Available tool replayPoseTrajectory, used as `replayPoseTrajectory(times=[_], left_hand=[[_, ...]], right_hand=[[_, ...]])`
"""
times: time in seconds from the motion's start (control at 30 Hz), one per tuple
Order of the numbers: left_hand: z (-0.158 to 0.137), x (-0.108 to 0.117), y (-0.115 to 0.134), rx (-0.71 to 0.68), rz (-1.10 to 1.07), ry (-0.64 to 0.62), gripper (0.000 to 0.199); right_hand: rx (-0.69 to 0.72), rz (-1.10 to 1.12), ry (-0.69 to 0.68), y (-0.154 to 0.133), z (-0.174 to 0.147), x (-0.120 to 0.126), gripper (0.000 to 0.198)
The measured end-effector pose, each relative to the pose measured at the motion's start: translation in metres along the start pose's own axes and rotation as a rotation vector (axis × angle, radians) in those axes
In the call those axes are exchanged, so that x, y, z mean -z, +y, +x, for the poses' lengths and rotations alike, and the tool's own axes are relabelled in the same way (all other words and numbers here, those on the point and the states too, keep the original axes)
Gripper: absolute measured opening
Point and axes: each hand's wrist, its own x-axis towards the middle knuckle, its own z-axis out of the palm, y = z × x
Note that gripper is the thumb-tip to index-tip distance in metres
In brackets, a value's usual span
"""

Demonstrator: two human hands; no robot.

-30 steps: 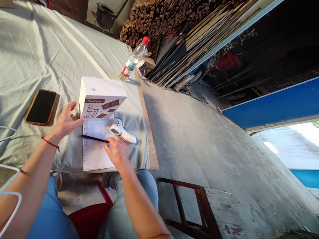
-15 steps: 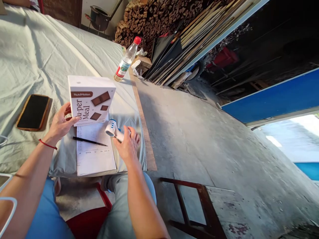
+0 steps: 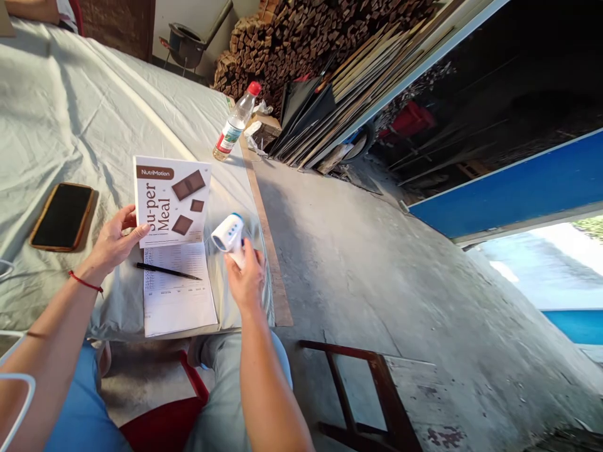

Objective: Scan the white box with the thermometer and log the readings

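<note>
My left hand (image 3: 119,238) grips the lower left edge of a white box (image 3: 188,210) printed "NutriMotion Su-per Meal" with brown chocolate squares, its printed front turned toward me. Wrapped round the handle of a white and blue infrared thermometer (image 3: 229,232) is my right hand (image 3: 247,276), just right of the box. The thermometer is raised above the cloth, its wide head tilted up and to the left. Below the box lies a printed sheet of paper (image 3: 181,311), with a black pen (image 3: 167,271) across it.
A phone in a brown case (image 3: 63,216) lies on the cloth-covered table (image 3: 89,100) at left. A red-capped plastic bottle (image 3: 235,122) stands near the table's right edge. A dark wooden chair (image 3: 384,389) is on the floor at lower right. Stacked firewood (image 3: 264,50) is behind.
My right hand has lifted the thermometer off the table and turned its head upward. The box has tipped back, so its top face no longer shows.
</note>
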Motion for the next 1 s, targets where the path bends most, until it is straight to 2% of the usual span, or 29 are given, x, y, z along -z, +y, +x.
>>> replayPoseTrajectory(times=[0.07, 0.17, 0.27, 0.33, 0.5, 0.67, 0.87, 1.0], left_hand=[[-0.002, 0.000, 0.001, 0.018, 0.009, -0.015, 0.075], [-0.005, -0.001, 0.004, 0.027, -0.012, -0.044, 0.075], [-0.007, -0.001, 0.006, 0.023, -0.004, -0.079, 0.073], [-0.007, 0.000, 0.005, 0.013, 0.023, -0.094, 0.072], [-0.007, 0.001, 0.002, 0.008, 0.035, -0.110, 0.071], [-0.006, 0.001, 0.001, 0.024, 0.019, -0.113, 0.073], [-0.005, -0.002, 0.002, 0.047, -0.050, -0.080, 0.079], [-0.007, -0.007, 0.004, 0.054, -0.076, -0.063, 0.080]], right_hand=[[-0.035, 0.332, -0.053, -0.009, -0.002, 0.002, 0.054], [-0.108, 0.806, -0.330, -0.028, -0.013, -0.005, 0.039], [-0.179, 1.008, -0.517, -0.044, -0.025, -0.019, 0.042], [-0.235, 1.025, -0.550, -0.051, -0.030, -0.029, 0.045], [-0.356, 1.019, -0.509, -0.054, -0.031, -0.038, 0.051], [-0.349, 1.039, -0.539, -0.054, -0.031, -0.037, 0.051], [-0.357, 1.006, -0.508, -0.059, -0.034, -0.038, 0.052], [-0.360, 0.952, -0.502, -0.064, -0.039, -0.030, 0.050]])
